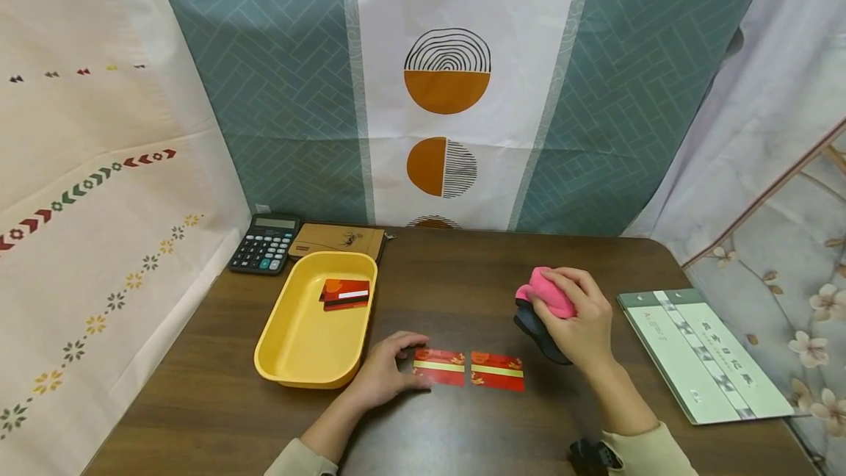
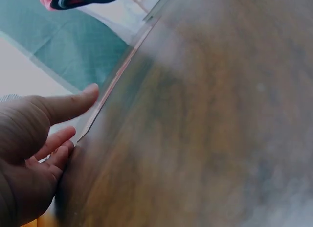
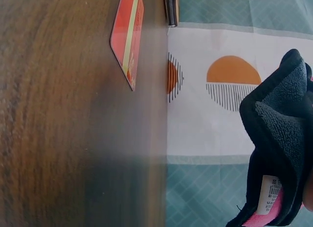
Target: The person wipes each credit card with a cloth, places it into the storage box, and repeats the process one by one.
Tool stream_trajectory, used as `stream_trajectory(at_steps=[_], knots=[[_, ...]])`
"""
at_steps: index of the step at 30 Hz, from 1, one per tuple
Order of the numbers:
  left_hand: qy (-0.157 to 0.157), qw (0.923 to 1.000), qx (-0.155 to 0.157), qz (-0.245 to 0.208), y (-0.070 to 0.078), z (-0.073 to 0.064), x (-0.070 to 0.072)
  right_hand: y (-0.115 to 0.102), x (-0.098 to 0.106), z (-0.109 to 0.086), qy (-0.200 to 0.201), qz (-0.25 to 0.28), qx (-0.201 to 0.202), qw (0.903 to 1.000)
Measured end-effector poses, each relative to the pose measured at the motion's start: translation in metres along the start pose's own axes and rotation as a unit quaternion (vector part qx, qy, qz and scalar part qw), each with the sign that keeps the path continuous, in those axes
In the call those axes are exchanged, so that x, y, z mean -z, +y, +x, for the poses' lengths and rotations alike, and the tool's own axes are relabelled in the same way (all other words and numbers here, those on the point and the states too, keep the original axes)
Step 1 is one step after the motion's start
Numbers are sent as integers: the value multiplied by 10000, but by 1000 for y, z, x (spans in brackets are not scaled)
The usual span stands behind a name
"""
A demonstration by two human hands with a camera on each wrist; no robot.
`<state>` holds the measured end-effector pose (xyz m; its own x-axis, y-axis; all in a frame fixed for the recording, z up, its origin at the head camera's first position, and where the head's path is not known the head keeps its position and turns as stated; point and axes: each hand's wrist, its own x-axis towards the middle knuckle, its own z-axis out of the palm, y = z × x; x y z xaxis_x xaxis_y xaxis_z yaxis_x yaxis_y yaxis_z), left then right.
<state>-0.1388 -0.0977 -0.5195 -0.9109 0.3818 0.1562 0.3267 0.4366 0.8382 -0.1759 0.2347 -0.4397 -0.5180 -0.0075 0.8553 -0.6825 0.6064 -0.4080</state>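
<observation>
Two red cards with a yellow stripe lie side by side on the dark wooden table, a left card [image 1: 441,366] and a right card [image 1: 496,372]. At the near and far corners of the left card my left hand [image 1: 386,369] spreads thumb and fingers. In the left wrist view the thumb of the left hand [image 2: 34,139] stands off the tabletop, while other fingertips are low beside the card's edge. My right hand [image 1: 578,318] holds a folded cloth [image 1: 554,292], pink on one side and dark grey on the other, above the table. A white label shows on the cloth [image 3: 279,134] in the right wrist view.
Left of the cards stands a yellow tray [image 1: 311,336] with red bank cards [image 1: 346,294] inside. Behind it are a calculator [image 1: 264,244] and a brown zip case [image 1: 337,239]. A pale green account book [image 1: 703,355] lies at the right. Patterned curtains hang around the table.
</observation>
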Motion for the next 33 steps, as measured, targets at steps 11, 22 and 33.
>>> stream_trajectory(at_steps=[11,22,33], knots=[[-73,9961,-282,832,-2,4,1,0,-3,-1,-25,-38,31,10000],[-138,9882,-55,1524,10,6,-2,-7,-4,-2,-176,-167,-77,9997],[363,9915,206,1231,14,5,-7,-9,-4,-7,-614,-311,-366,9970]])
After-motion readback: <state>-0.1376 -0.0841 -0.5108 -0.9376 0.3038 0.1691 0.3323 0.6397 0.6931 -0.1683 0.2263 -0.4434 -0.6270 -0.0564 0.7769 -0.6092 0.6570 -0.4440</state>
